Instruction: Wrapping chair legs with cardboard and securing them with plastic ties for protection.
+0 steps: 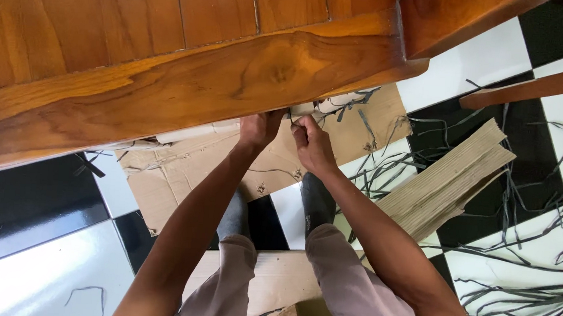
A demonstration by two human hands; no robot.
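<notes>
L hand (pixel 259 127) fingers pressed up under wooden frame edge (pixel 234 82), grip unclear; R hand (pixel 311 143) just beside, fingers pinched on thin dark strip (pixel 292 120), cardboard (pixel 182 164) below.

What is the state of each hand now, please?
Left hand: fingers hidden under the wooden furniture edge; cannot be told.
Right hand: closed, pinching a dark strip.

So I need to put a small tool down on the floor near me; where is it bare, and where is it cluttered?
Barest is the glossy black and white tiled floor at lower left, bordered by the brown wooden furniture edge and torn cardboard sheet; one stray strip lies there. The right side is crowded: dark plastic strips and a corrugated cardboard stack.
</notes>
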